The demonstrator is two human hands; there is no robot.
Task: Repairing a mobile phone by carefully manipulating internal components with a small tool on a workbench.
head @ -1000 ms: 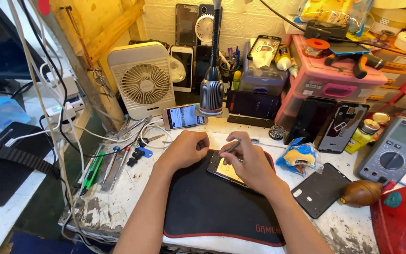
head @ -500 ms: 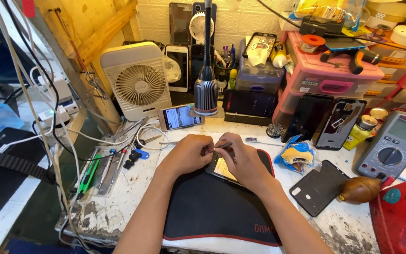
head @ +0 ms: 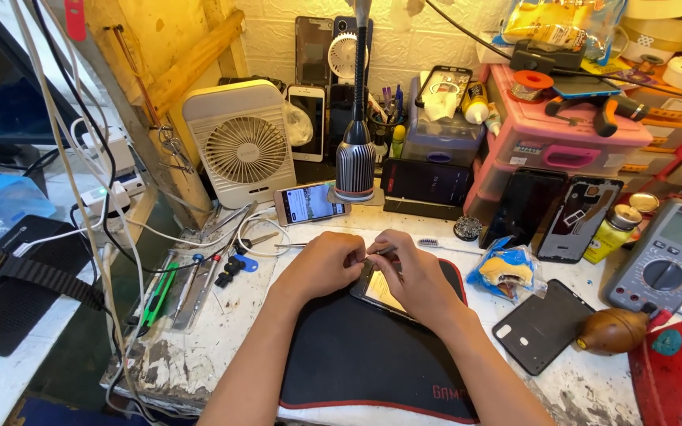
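An opened phone [head: 384, 290], flat and rectangular with a pale yellowish inside, lies on a soft black mat [head: 357, 355] edged in red. The left hand [head: 325, 264] rests at the phone's far left corner, fingers curled together against the right hand's fingertips. The right hand [head: 412, 276] covers the phone's far edge, thumb and forefinger pinching thin metal tweezers [head: 380, 252]. The worn white bench [head: 207, 331] is chipped along its near edge. A ribbed white fan [head: 242, 146] stands far left; a dark back cover [head: 542, 325] lies right, with bare bench between.
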